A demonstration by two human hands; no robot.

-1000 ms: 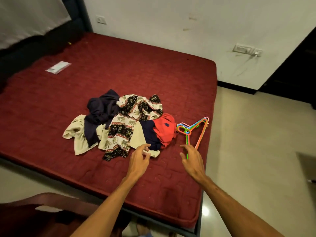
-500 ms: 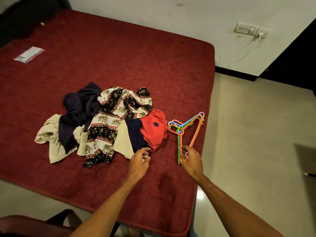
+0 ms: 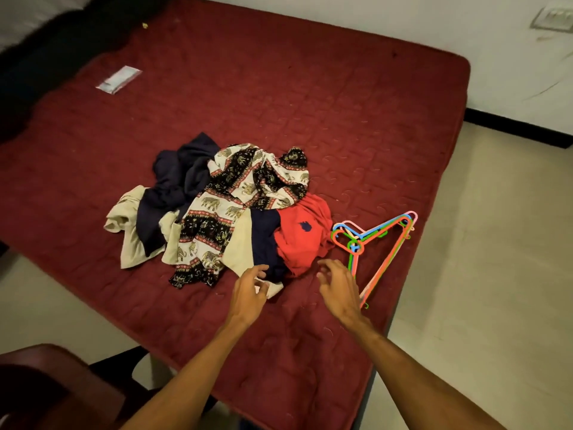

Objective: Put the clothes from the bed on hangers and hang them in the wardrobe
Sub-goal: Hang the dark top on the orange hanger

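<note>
A heap of clothes lies on the red mattress [image 3: 341, 119]: a red polo shirt [image 3: 304, 234], an elephant-print garment [image 3: 223, 206], a navy garment [image 3: 176, 181] and a cream garment [image 3: 130, 218]. Several coloured plastic hangers [image 3: 381, 231] lie stacked just right of the heap, near the bed's edge. My left hand [image 3: 248, 293] is at the heap's near edge, thumb and fingers pinching a cream cloth corner [image 3: 275, 290]. My right hand [image 3: 338, 287] hovers with loosely spread fingers between the red shirt and the hangers, holding nothing. The wardrobe is out of view.
A small clear packet [image 3: 119, 79] lies far back on the mattress. A dark red chair [image 3: 46, 383] stands at the lower left beside the bed. Beige floor [image 3: 496, 274] runs along the bed's right side, below a white wall with a socket [image 3: 552, 17].
My right hand has left the lower end of the hangers and moved left toward the red shirt. My left hand stays at the heap's near edge.
</note>
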